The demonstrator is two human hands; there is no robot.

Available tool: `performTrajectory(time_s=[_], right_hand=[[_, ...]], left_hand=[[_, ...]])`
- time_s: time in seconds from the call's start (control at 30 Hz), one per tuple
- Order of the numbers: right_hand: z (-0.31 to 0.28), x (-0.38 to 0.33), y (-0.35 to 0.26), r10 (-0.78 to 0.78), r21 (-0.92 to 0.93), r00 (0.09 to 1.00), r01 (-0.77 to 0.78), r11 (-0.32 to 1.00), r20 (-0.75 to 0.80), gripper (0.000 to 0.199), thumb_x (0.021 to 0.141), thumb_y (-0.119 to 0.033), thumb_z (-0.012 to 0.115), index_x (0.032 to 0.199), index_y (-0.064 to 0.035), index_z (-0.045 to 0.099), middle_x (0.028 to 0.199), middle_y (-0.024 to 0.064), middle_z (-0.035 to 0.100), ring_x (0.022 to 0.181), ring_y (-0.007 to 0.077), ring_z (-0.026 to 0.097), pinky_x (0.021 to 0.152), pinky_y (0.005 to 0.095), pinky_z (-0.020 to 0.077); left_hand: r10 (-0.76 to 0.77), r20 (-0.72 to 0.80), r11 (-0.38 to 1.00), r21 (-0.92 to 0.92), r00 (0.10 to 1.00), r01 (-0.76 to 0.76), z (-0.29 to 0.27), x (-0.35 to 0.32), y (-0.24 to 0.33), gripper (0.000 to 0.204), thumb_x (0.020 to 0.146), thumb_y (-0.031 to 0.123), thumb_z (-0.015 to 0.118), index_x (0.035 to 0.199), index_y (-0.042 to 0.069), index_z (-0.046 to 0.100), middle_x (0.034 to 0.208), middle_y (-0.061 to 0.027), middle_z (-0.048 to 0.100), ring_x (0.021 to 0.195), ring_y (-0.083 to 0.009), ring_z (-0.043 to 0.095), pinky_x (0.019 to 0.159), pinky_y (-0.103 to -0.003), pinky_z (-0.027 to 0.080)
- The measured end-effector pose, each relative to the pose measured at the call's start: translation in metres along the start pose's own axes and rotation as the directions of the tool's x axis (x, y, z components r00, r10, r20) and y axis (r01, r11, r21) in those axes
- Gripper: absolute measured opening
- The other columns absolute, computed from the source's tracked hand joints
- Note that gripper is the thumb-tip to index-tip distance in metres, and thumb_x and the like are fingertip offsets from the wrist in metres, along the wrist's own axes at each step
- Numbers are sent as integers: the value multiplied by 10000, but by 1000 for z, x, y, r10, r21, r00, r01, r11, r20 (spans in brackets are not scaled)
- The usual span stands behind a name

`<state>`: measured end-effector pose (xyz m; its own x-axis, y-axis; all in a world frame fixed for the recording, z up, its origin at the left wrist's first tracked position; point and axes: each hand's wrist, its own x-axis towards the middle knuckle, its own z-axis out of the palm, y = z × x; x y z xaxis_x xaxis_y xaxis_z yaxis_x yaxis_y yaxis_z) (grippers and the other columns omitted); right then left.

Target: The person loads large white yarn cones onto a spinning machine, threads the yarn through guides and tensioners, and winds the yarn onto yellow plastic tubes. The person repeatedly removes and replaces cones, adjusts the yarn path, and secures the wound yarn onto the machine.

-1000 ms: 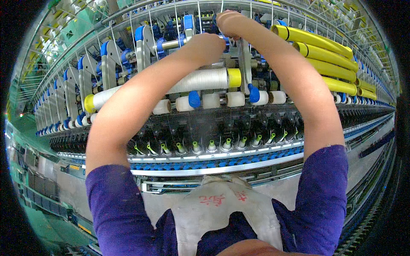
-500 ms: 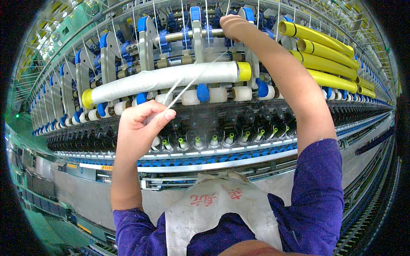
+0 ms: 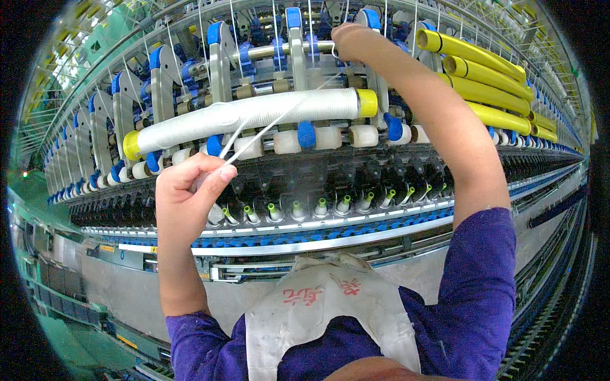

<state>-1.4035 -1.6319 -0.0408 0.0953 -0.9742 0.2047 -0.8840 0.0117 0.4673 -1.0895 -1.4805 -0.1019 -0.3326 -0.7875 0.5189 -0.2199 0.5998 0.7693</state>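
My left hand [image 3: 185, 198] is closed in a pinch on a white roving strand [image 3: 270, 129]. From the pinch one length runs up to the right across a large white-wound bobbin [image 3: 210, 124], and another short length meets the bobbin's surface. The bobbin, with yellow ends, lies crosswise in front of the machine's grey, blue-capped arms [image 3: 219, 60]. Higher up and farther right, my right hand [image 3: 351, 43] is curled among the guides behind the bobbin. A white strand comes down into it and a small loop shows under the fingers, which are partly hidden.
Several bare yellow tubes [image 3: 473, 58] are stacked at the right on the frame. Below the bobbin runs a roller row [image 3: 324, 138] with blue pieces, then several spindles with green tips [image 3: 321, 204]. A metal rail [image 3: 273, 246] crosses before my apron [image 3: 330, 292].
My left hand has moved left and slightly down, drawing the strand with it. My right hand stays near the same guide, where a small loop of strand now shows beneath it.
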Motion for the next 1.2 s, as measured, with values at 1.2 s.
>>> performTrajectory(time_s=[1.2], right_hand=[[-54, -79, -165, -57, 215, 272, 859, 465, -961, 397, 635, -255, 732, 968, -97, 583, 913, 79, 596, 951, 269, 571, 825, 394, 453]], left_hand=[[-172, -350, 762, -639, 921, -101, 2, -39, -98, 297, 844, 24, 564, 1125, -29, 481, 1038, -82, 553, 938, -151, 551, 862, -298, 452]])
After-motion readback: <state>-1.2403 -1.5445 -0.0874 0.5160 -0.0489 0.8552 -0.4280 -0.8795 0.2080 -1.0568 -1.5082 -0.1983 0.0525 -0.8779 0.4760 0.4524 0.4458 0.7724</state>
